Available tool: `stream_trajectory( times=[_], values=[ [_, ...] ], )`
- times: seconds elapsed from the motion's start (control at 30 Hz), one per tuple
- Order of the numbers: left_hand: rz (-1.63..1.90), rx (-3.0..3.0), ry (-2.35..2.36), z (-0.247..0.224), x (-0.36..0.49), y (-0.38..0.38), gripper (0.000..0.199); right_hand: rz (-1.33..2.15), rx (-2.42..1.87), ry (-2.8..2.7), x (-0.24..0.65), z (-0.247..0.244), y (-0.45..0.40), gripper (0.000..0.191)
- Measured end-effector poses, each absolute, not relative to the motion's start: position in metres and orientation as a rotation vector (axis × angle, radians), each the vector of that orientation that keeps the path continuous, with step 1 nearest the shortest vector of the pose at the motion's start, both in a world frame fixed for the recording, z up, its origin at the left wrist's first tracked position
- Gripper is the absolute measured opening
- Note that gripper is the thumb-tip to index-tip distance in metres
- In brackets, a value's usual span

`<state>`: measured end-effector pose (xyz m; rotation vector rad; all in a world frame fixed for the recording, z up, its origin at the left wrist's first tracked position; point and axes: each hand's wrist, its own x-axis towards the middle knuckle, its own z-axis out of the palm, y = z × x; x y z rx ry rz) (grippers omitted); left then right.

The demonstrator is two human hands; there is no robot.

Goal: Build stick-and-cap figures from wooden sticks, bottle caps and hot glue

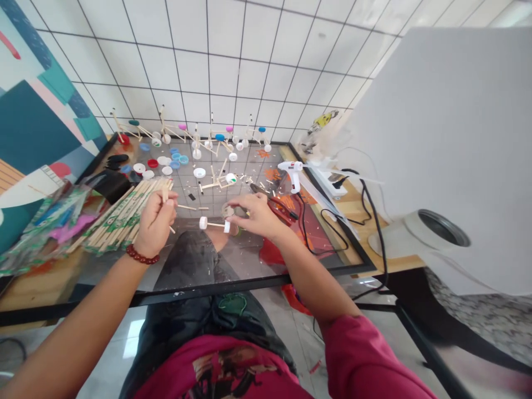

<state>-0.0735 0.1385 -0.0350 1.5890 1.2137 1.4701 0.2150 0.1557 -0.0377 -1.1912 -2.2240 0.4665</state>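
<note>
My left hand [154, 223] is closed around thin wooden sticks beside the pile of wrapped chopsticks [120, 219]. Over the glass tabletop, my right hand [255, 216] has its thumb and fingers curved around a round, clear-looking roll [228, 210]. Just below that roll lies an axle [215, 224] with a white cap at each end; the right cap is close to my thumb. Farther back sits a small stick frame [216, 182] with a white wheel. Several stick models with coloured caps [219, 137] stand along the tiled wall.
A white glue gun [293, 174] stands at the right, its black cable looping over the table. Dark-jawed pliers [274, 200] lie behind my right hand. Loose bottle caps [165, 161] are at the back left. A power strip [332, 185] and a white cylinder [415, 235] are farther right.
</note>
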Motion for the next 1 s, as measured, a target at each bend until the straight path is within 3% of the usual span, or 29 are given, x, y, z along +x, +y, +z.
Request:
stream_trajectory(
  times=[0.17,0.43,0.57,0.73,0.9,1.0],
  values=[
    [1.535,1.299,1.192,-0.031,-0.071,0.143,0.033,0.393,-1.311,-2.075,0.224,-0.04,0.168,0.021],
    [1.572,1.579,1.468,-0.043,-0.085,0.149,0.023,0.217,-1.627,-1.788,0.246,-0.04,0.175,0.015],
    [1.495,1.654,1.514,-0.047,-0.088,0.153,0.017,0.048,-1.894,-1.409,0.289,-0.032,0.179,0.029],
    [1.376,1.667,1.531,-0.043,-0.085,0.15,0.021,-0.04,-2.215,-1.127,0.334,-0.019,0.203,0.064],
    [1.266,1.542,1.418,-0.028,-0.072,0.137,0.042,0.093,-2.279,-1.185,0.342,-0.024,0.229,0.061],
    [1.241,1.272,1.16,-0.023,-0.067,0.134,0.036,0.162,-2.298,-1.21,0.342,-0.031,0.239,0.056]
  ],
)
